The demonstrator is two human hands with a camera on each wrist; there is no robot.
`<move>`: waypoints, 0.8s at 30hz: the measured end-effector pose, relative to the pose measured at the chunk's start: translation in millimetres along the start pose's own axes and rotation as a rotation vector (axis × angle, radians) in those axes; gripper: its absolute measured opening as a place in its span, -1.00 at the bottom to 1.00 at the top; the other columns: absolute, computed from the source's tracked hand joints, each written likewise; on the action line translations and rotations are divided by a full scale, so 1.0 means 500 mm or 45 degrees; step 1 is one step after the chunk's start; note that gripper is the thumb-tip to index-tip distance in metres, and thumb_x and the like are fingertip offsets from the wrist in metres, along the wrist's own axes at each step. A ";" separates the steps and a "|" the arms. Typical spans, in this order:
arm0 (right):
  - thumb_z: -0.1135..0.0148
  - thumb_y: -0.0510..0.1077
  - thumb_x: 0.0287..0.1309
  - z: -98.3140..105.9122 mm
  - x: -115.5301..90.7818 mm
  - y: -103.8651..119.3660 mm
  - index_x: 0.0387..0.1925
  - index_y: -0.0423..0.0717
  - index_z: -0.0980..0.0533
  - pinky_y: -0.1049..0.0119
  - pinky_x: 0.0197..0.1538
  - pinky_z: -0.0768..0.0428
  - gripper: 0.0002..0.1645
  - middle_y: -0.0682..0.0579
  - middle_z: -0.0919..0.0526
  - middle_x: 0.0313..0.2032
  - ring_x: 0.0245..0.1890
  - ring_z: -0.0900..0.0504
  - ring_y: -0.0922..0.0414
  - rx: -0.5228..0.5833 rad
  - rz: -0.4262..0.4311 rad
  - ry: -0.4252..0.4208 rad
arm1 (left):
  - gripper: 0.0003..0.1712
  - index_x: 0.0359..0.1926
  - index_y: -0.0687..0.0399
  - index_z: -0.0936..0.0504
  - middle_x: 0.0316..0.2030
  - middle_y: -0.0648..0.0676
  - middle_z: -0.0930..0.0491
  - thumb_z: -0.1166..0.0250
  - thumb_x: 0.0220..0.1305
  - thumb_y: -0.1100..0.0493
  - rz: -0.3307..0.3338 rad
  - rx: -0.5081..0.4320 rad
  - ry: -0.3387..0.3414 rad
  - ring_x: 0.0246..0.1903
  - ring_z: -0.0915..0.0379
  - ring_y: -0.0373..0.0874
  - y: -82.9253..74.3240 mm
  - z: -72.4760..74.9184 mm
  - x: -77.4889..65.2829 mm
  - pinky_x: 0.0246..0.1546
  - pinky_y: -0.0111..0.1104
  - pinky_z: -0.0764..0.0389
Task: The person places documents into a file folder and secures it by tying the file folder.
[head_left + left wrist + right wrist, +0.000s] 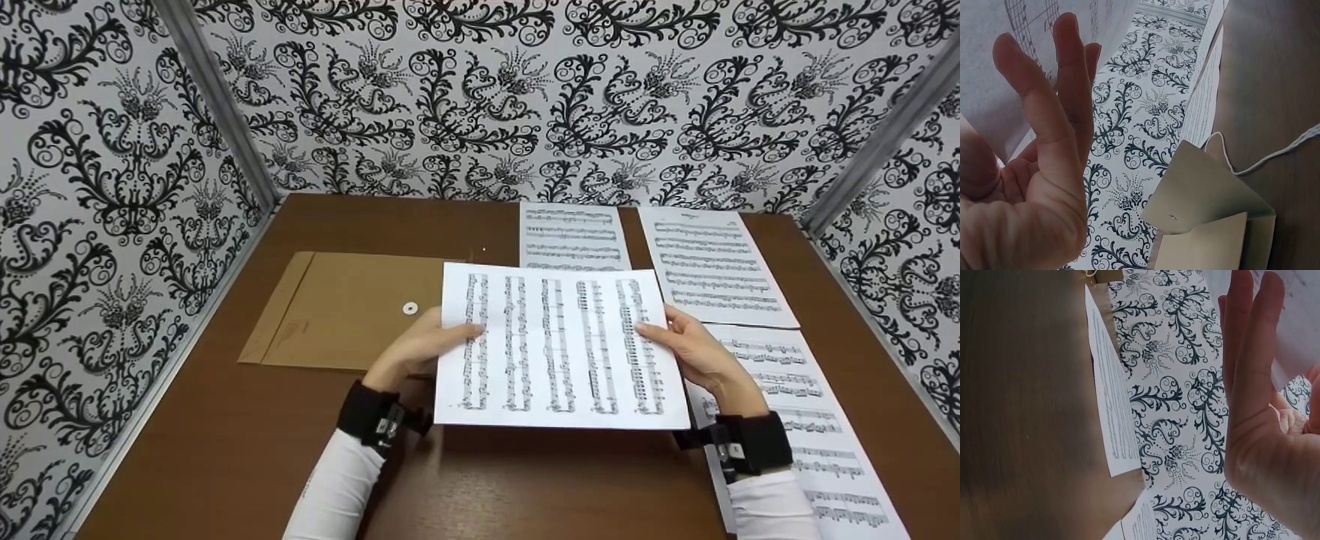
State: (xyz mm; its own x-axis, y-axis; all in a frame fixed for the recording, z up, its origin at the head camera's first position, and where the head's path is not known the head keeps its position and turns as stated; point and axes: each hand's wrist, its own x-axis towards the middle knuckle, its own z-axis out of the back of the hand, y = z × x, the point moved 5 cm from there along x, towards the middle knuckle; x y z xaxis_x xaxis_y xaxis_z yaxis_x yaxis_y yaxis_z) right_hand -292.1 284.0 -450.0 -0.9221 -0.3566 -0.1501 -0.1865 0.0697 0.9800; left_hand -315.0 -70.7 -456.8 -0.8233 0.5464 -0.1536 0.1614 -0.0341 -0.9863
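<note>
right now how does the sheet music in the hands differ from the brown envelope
The sheet music is white with printed staves; the brown envelope looks mostly plain, with a round white button.
The sheet music is held up between the left hand and right hand; the brown envelope lies on the table.
Both look like paper.

Centre of frame: we see the left hand (416, 341) and right hand (697, 360) gripping sheet music (562, 345) by its sides, thumbs on the printed face, staves running vertically. Left of centre, we record a brown envelope (345, 315) on the table (225, 450). Further printed pages (712, 262): upper right and lower right. Patterned wall (480, 112) across the top.
</note>
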 end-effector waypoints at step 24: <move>-0.13 -0.15 0.48 -0.018 0.015 -0.023 0.02 0.11 -0.58 0.25 -0.28 -0.79 -0.81 0.11 -0.83 -0.27 -0.36 -0.85 0.15 -0.142 -0.057 0.015 | -0.60 0.25 0.30 -0.51 -0.06 0.22 -0.77 -0.16 0.48 0.23 -0.032 -0.043 0.071 -0.28 -0.82 -0.04 0.000 -0.002 0.001 -0.25 -0.18 -0.80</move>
State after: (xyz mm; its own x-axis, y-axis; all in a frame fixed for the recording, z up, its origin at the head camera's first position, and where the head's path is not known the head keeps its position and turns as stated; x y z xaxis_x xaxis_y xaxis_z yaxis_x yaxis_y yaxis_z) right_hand -294.0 272.1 -461.3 -0.9096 -0.3678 -0.1933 -0.1880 -0.0507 0.9809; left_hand -314.9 -69.3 -456.6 -0.7960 0.5924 -0.1243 0.1600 0.0079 -0.9871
